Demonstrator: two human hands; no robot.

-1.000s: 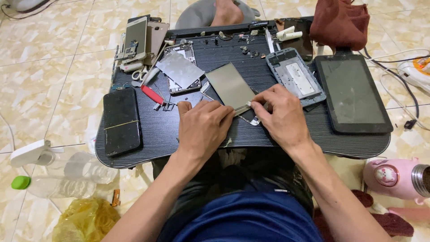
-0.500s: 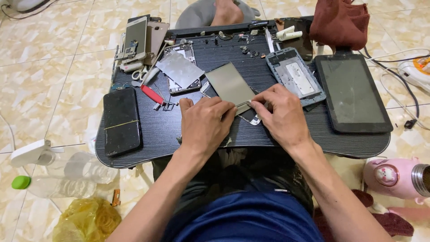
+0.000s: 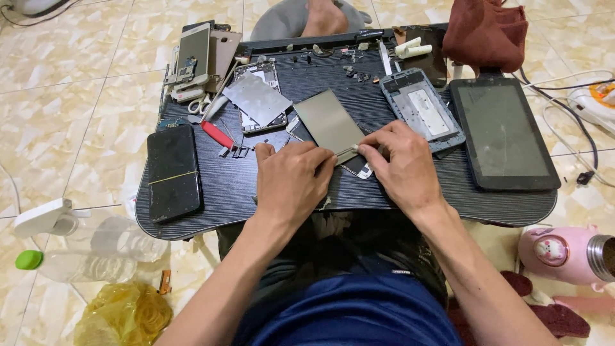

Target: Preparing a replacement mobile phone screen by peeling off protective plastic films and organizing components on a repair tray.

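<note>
A thin grey-brown display panel (image 3: 328, 122) lies tilted in the middle of the small black lap table (image 3: 256, 192). My left hand (image 3: 291, 182) rests on the table at the panel's near edge, fingers curled and pinching its lower corner. My right hand (image 3: 400, 166) is opposite, thumb and forefinger pressed at the same edge, where a small pale strip shows between the fingertips. A small black-and-white part (image 3: 359, 169) peeks out under my right hand.
A black phone (image 3: 173, 172) lies at the left, a dark tablet (image 3: 503, 133) at the right, a grey phone frame (image 3: 421, 109) beside it. Red-handled tool (image 3: 218, 134), metal plate (image 3: 256, 97), opened phones (image 3: 194, 51) and small parts crowd the back. Pink flask (image 3: 567, 251) and plastic bottles (image 3: 83, 253) sit on the floor.
Both hands stay at the panel's near edge; the fingers have shifted only slightly. The panel has hardly moved.
</note>
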